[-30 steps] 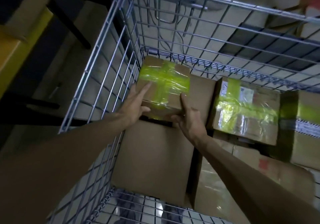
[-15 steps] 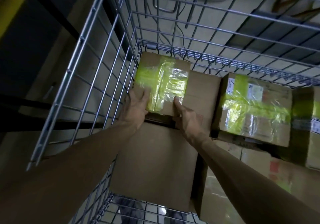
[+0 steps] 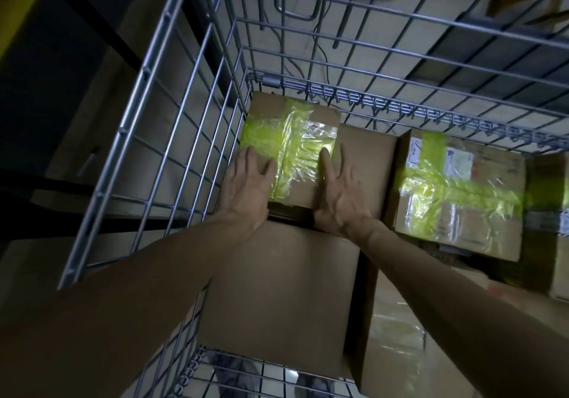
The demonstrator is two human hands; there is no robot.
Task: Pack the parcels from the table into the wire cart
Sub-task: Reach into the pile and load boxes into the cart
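Wire cart (image 3: 123,130) far-left corner: taped parcel (image 3: 295,139), hands (image 3: 246,188) (image 3: 338,200) flat atop.

Dim light, and this looks like a parcel depot or warehouse room: a tall metal wire cart (image 3: 172,96) filled with brown cardboard, a taped parcel (image 3: 295,139) bound in yellow-green tape, a labelled parcel (image 3: 455,213) with a printed shipping label (image 3: 414,154), a plain carton (image 3: 283,299) alongside. Through the mesh, bare pale floor (image 3: 385,39) and loose cables (image 3: 320,50)
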